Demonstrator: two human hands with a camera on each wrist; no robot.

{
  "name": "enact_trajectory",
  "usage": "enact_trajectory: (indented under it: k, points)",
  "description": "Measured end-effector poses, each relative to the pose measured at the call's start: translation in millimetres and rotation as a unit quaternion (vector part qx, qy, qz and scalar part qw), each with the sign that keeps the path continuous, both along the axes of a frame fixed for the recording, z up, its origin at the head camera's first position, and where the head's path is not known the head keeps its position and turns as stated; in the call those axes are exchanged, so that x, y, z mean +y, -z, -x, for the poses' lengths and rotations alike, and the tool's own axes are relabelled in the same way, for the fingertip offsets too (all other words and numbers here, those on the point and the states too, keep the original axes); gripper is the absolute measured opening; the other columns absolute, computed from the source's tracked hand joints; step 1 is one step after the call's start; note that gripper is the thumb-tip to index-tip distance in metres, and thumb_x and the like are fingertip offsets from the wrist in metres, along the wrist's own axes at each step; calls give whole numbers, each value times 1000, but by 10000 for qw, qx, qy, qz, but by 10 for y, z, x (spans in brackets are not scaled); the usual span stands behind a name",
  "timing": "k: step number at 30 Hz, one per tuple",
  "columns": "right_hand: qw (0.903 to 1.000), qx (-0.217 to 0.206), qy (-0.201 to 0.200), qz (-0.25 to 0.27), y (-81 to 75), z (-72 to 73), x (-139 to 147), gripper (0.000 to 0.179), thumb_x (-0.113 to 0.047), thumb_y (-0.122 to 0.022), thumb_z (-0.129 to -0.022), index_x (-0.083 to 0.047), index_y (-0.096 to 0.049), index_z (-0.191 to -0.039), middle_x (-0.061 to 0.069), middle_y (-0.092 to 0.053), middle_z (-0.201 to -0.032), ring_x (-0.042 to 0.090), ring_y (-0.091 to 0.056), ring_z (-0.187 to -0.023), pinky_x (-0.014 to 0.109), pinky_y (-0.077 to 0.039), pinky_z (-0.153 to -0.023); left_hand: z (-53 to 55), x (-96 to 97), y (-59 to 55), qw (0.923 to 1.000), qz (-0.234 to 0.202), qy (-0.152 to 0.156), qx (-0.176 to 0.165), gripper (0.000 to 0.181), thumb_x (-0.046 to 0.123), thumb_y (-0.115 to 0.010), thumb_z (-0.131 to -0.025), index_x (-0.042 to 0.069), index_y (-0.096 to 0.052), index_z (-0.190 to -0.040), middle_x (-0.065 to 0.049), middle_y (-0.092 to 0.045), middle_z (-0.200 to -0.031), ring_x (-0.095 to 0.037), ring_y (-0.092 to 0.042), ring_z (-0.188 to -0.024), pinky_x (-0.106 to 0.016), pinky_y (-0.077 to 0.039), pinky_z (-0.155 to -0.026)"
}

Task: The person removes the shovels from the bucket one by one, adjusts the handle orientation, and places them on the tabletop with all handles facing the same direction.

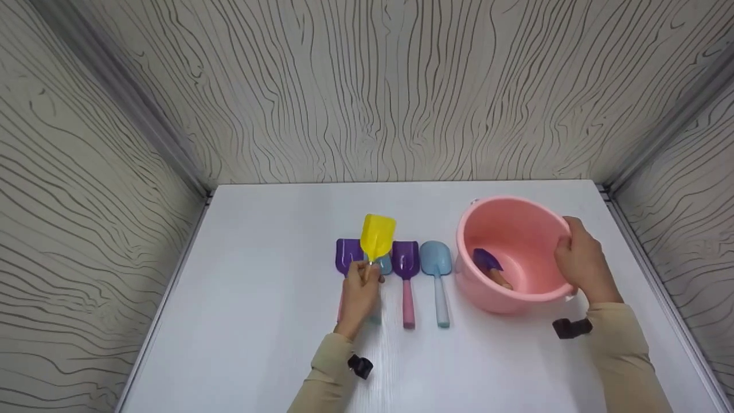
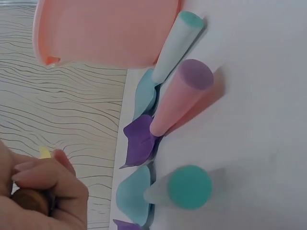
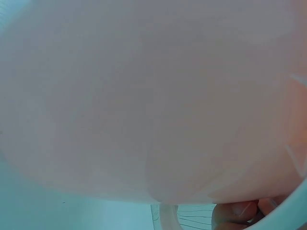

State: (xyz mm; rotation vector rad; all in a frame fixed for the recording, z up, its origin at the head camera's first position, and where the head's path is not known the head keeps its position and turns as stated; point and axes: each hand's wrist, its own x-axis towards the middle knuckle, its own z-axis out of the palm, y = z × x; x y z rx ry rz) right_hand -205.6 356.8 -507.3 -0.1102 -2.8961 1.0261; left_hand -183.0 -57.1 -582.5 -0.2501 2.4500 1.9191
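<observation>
My left hand (image 1: 361, 292) grips a small yellow toy shovel (image 1: 378, 234) by its wooden handle, blade pointing away over the row on the table. The handle's brown end shows inside the curled fingers (image 2: 48, 177) in the left wrist view. My right hand (image 1: 585, 261) holds the right rim of a pink bucket (image 1: 487, 298), which tilts toward me. Inside the bucket lies a purple-bladed shovel (image 1: 486, 259) with a wooden handle. Bucket wall fills most of the right wrist view, fingertips (image 3: 235, 211) showing at its lower edge.
Shovels lie in a row on the white table (image 1: 246, 287): a purple one (image 1: 348, 252), partly behind my left hand, a light-blue one (image 2: 134, 196), another purple one with a pink handle (image 1: 408, 304), and another light-blue one (image 1: 441, 298) beside the bucket. Wood-patterned panels (image 1: 390, 92) enclose the table.
</observation>
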Motion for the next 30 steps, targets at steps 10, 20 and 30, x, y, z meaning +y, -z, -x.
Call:
enact_trajectory:
  k: [10,20,30]
  points:
    - [10000,-37,10,22,-7,2,-7,50,-15,-30,-113,6,-32,-158,45,-54,-137,49,-69,-98,49,-55,-72,-5,-293,23,9987,424,-172,-219,26,30,-47,-115,7,-54,-126,-7,-64,-106,-22,-57,-96,-40,-50,-95]
    - [10000,8,11,-7,-12,-11,15,50,-14,-30,-112,7,-32,-158,46,-53,-138,52,-68,-101,50,-55,-72,4,-505,139,9942,774,-514,-533,29,33,-50,-114,11,-54,-132,-10,-65,-122,-28,-60,-112,-55,-48,-115]
    - [9999,100,0,-52,-31,1,-9,49,-11,-32,-111,9,-34,-156,47,-56,-132,48,-70,-91,46,-55,-66,-1,-630,274,9873,1304,-716,-563,28,33,-50,-114,11,-55,-131,-6,-61,-104,-23,-60,-96,-43,-54,-101]
